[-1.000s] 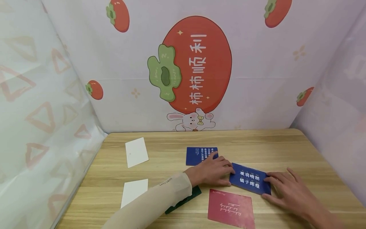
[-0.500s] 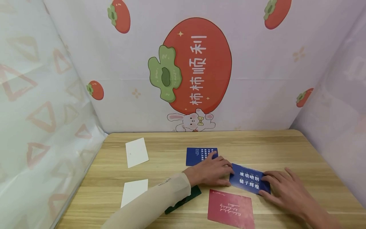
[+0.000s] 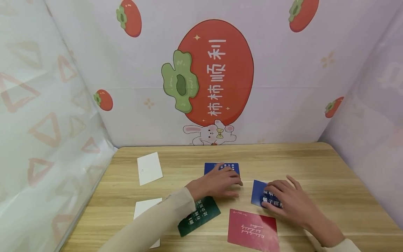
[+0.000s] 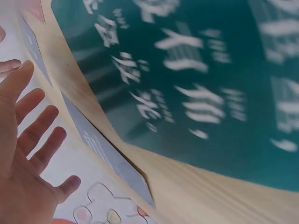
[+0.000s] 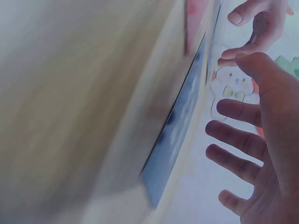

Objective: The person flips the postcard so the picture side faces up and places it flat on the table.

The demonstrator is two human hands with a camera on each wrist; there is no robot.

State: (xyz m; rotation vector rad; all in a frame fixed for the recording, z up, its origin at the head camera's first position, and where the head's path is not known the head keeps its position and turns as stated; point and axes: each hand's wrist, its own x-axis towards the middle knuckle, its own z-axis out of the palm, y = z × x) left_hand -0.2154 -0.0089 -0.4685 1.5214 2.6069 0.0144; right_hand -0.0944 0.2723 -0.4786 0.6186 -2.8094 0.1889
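Observation:
My left hand (image 3: 217, 182) is raised with relaxed fingers, overlapping the front of the back blue card (image 3: 209, 167) in the head view. In the left wrist view its fingers are spread and hold nothing. The right hand (image 3: 288, 199) hovers over the other blue card (image 3: 258, 192), covering that card's right part. Seen from the right wrist, the fingers (image 5: 236, 135) are loosely extended and apart from the blue card (image 5: 180, 126). Under the left forearm lies a dark green card (image 3: 204, 215) with white lettering, partly hidden by the sleeve.
A pinkish red card (image 3: 252, 229) lies near the front of the wooden table (image 3: 283, 157). Two white cards are on the left, a far one (image 3: 150, 168) and a near one (image 3: 145, 206) partly behind the left sleeve. A patterned cloth (image 3: 270, 115) stands behind the table.
My left hand has let go of the right blue card and moved left, uncovering more of the green card. My right hand has released that card's right edge and shifted left over it.

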